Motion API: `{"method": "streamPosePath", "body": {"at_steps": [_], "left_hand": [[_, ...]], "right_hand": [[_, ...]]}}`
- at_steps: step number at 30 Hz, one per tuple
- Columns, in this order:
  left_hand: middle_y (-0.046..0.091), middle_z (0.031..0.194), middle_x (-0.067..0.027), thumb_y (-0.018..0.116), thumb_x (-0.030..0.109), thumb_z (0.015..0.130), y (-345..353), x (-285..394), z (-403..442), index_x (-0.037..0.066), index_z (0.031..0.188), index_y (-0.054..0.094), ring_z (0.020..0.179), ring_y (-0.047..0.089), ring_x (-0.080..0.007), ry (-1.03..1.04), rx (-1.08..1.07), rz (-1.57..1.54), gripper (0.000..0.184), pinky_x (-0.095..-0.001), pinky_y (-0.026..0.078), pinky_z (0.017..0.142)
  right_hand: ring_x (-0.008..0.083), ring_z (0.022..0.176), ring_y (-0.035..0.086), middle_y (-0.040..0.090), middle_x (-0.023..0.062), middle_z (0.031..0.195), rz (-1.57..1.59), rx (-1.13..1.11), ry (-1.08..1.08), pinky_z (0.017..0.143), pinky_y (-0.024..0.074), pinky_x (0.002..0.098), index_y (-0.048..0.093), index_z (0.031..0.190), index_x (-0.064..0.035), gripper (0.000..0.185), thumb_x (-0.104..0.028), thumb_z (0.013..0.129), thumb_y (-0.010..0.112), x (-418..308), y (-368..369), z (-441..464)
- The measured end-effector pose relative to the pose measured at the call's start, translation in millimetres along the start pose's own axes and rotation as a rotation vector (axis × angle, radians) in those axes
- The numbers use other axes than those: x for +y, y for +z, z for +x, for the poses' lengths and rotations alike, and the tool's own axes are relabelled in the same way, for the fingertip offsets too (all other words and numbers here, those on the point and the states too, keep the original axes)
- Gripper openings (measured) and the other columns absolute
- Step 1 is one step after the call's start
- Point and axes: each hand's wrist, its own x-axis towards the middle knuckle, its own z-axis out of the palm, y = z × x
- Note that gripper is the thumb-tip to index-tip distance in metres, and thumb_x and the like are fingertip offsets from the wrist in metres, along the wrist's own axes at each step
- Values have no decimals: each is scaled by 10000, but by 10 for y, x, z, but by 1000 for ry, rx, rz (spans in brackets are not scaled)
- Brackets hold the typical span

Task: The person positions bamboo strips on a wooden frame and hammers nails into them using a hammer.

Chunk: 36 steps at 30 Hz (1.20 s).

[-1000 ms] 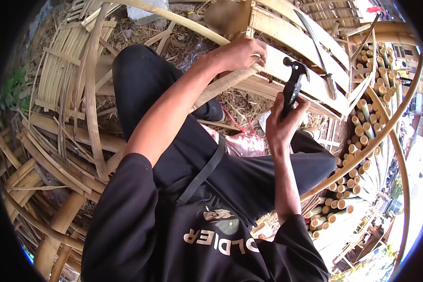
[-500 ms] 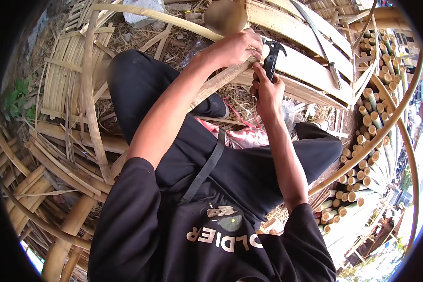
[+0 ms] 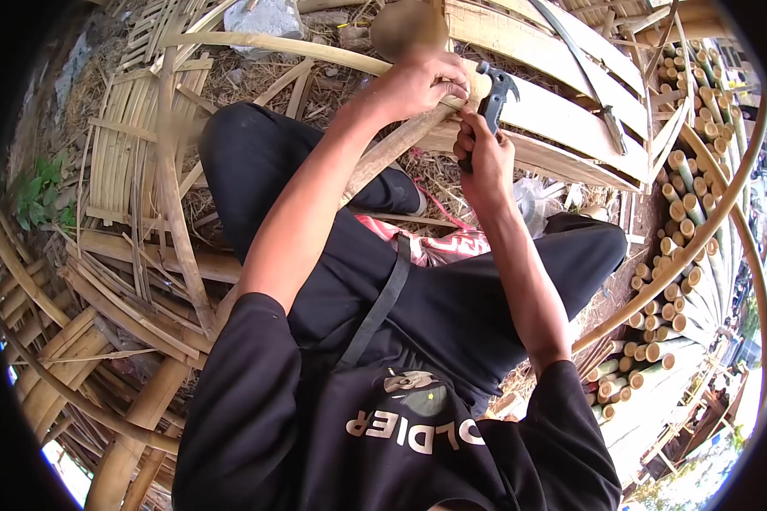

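My left hand (image 3: 422,83) has its fingers bent together at the joint of bamboo pieces by the corner of a slatted wooden crate (image 3: 554,95); anything pinched in them is too small to tell. Under that hand a bamboo pole (image 3: 392,152) slants down toward my lap. My right hand (image 3: 488,162) is wrapped round the handle of a black claw hammer (image 3: 496,100), held upright beside the joint, with its head above the fist. The fingertips of both hands are close to each other.
A sickle-like blade (image 3: 571,55) lies on the crate slats. Cut bamboo poles (image 3: 686,204) are stacked at the right, behind a long curved pole (image 3: 699,234). Bamboo strips (image 3: 128,307) lie at the left, near a woven panel (image 3: 123,157). A grey stone (image 3: 262,25) is at the top.
Compared with a second ago, my right hand has brought the hammer leftward and up to the joint. My left hand has shifted slightly left and stays at the joint.
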Motion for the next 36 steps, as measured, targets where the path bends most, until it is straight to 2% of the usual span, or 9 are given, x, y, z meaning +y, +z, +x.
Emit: {"method": "streamPosePath", "body": {"at_steps": [5,7,10,19,22,25,29,33,36], "left_hand": [[724,943,-97,751,52,835,14,-18,20,14,925,723,850,709,-267,-1,27,-11,102,-347,558,758],[729,952,-90,747,47,843,-7,20,25,5,938,721,862,713,-249,-13,37,-27,106,-338,560,758],[732,966,-85,739,35,848,-68,17,56,-3,950,719,879,714,-229,-8,86,8,111,-329,563,769],[722,966,-85,718,1,857,-74,-102,-1,-8,972,718,894,713,-208,-125,48,-79,115,-310,572,805],[731,968,-84,727,7,848,-61,-109,-10,-3,967,723,879,720,-215,-82,46,-41,120,-316,578,785],[737,969,-84,733,8,841,-49,-105,-19,-5,963,726,869,725,-222,-85,46,-53,123,-326,581,768],[737,960,-84,735,18,840,-62,-131,-10,-4,952,727,865,725,-223,-3,51,38,115,-324,574,765],[735,951,-81,724,49,862,-55,-132,-28,3,971,730,857,719,-227,-72,45,-35,119,-329,557,769],[732,944,-82,729,58,862,-48,-151,-43,15,981,736,865,717,-234,-78,48,14,126,-331,553,771]], "right_hand": [[56,574,394,484,-43,723,91,-38,38,518,329,246,575,878,-72,120,-103,927,680,0,-49,7],[44,593,366,440,-44,759,276,-119,156,535,311,209,581,1070,16,131,-82,983,585,17,-55,-6],[38,587,353,424,-47,755,231,-134,91,527,310,202,567,1098,23,146,-80,995,569,-55,30,-42],[19,575,352,429,-58,735,419,-228,223,487,291,169,579,1093,55,165,-80,998,578,-40,-56,140],[25,581,367,448,-54,744,325,-253,246,496,300,183,586,1059,46,163,-101,992,600,-115,-91,113],[62,609,408,444,-51,718,-53,-83,103,546,341,234,615,1009,-5,206,-203,973,657,-271,-79,-120],[45,560,438,440,-38,654,-516,-26,-162,506,377,240,594,1034,1,408,-400,1050,521,-419,-152,-382],[166,500,460,531,103,623,-967,20,-493,503,399,351,586,914,34,400,-342,1045,551,-478,-195,-404],[221,502,464,537,168,610,-1105,33,-534,525,413,378,570,896,31,356,-300,1029,584,-495,-109,-484]]}}
